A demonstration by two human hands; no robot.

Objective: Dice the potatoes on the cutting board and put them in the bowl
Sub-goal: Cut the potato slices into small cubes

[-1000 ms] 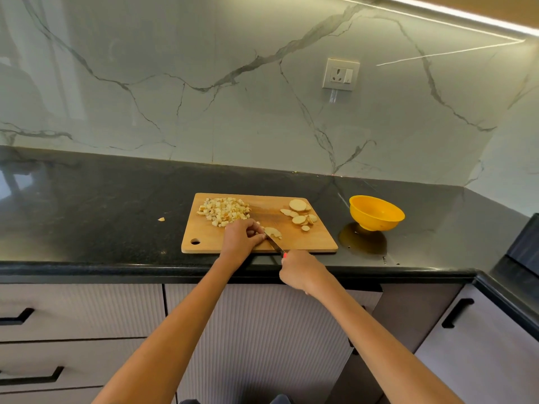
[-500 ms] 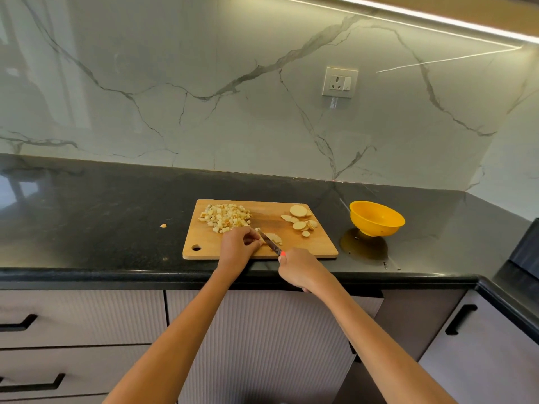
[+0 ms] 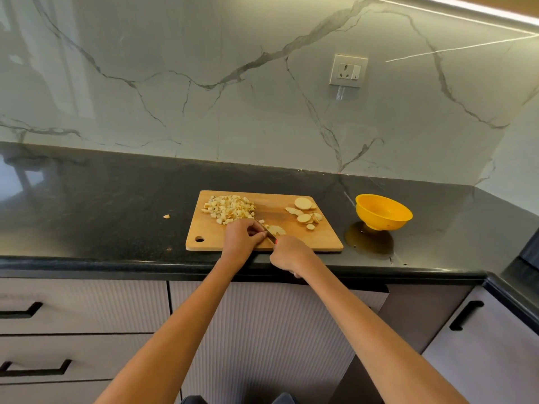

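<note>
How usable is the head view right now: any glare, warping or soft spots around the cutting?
Head view: wide-angle bend curves the counter edge; a light strip above glares and reflects on the marble wall; the glossy counter mirrors the yellow bowl; the knife between the hands is small and hard to resolve.

The right hand (image 3: 288, 253) w/ the knife (image 3: 270, 234) has slid a bit to the left along the potato slices (image 3: 275, 229) near the front of the cutting board (image 3: 326, 242). 1 s ago the blade lay at the right side of those slices; now it sits at their left end, right by the left hand (image 3: 243, 237). The left hand's fingers are tucked in closer to the blade. A few small cut bits (image 3: 261, 221) now lie just behind the blade, next to the diced pile (image 3: 229, 209).
</note>
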